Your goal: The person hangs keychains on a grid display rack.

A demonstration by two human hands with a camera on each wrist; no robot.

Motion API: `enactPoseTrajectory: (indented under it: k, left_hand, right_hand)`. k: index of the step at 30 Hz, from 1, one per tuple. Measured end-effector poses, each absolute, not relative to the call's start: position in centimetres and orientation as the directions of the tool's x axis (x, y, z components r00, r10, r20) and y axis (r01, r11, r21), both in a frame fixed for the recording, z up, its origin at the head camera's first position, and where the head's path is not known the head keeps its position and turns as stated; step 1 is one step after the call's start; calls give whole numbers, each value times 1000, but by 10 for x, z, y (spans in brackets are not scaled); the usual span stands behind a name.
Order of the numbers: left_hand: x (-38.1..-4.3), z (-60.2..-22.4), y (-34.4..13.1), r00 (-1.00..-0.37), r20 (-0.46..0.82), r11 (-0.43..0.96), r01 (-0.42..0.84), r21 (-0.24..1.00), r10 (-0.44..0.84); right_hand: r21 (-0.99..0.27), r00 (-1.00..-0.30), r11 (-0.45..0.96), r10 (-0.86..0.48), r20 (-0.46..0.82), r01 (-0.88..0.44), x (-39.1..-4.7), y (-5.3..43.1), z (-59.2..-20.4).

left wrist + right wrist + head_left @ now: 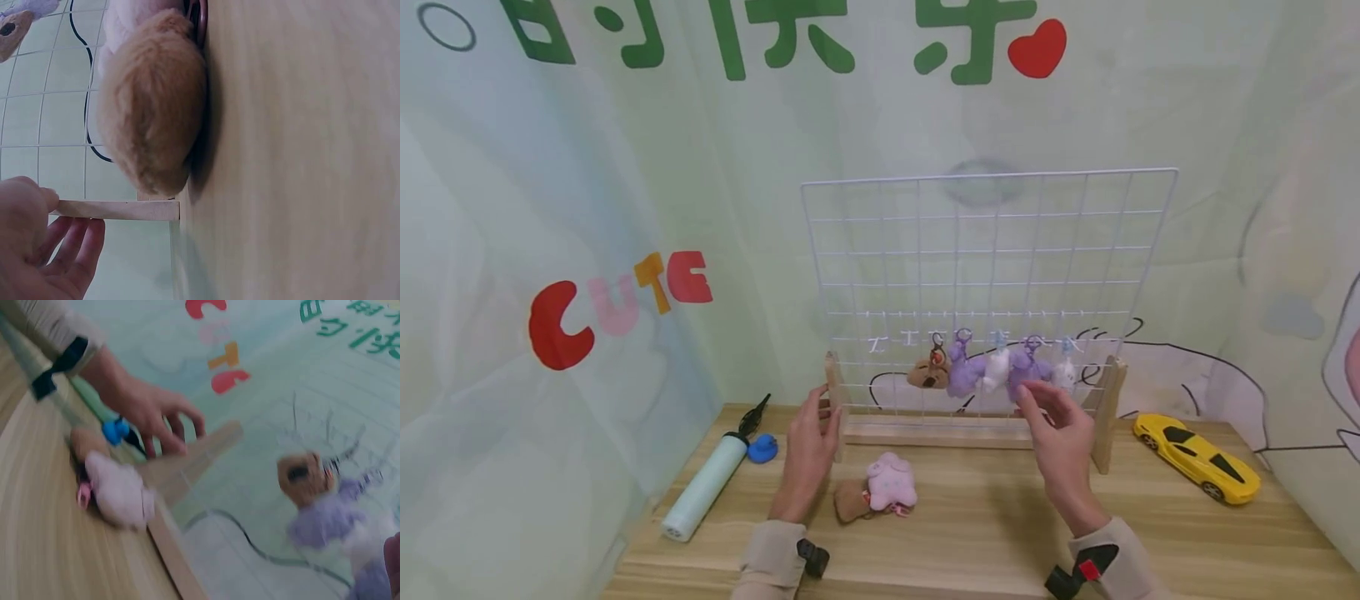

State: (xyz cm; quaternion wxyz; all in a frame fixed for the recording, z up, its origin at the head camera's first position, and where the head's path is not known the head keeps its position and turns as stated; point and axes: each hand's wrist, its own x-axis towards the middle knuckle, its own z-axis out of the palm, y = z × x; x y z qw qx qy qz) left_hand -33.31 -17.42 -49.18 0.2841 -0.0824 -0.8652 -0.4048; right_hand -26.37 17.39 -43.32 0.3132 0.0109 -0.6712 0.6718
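A white wire grid rack (992, 250) stands on wooden feet at the back of the table. My left hand (811, 437) grips its left wooden post (119, 210), thumb on one side and fingers on the other. Several plush keychains hang from the rack's hooks: a brown one (929, 373), purple ones and white ones. My right hand (1062, 429) is at the right purple plush (1024, 367), thumb and index fingertips overlapping its lower edge; whether they pinch it I cannot tell. On the table between my hands lie a pink plush (891, 482) and a brown plush (850, 500).
A pale green hand pump (706, 487) with a black nozzle lies at the left, beside a blue rubber duck (763, 448). A yellow toy car (1197, 458) sits at the right of the rack. Bare white hooks (878, 343) project at the rack's left. A printed cloth hangs behind.
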Motion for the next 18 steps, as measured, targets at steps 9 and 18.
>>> enactPoseTrajectory:
  k: [9, 18]
  left_hand:
    - [-333, -492, -175, -823, 561, 665, 368, 650, -93]
    - [-337, -496, -175, -821, 562, 679, 354, 644, -104]
  right_hand:
    - [-922, -749, 348, 563, 349, -169, -255, 274, -463]
    - [-858, -872, 510, 393, 294, -60, -263, 319, -492]
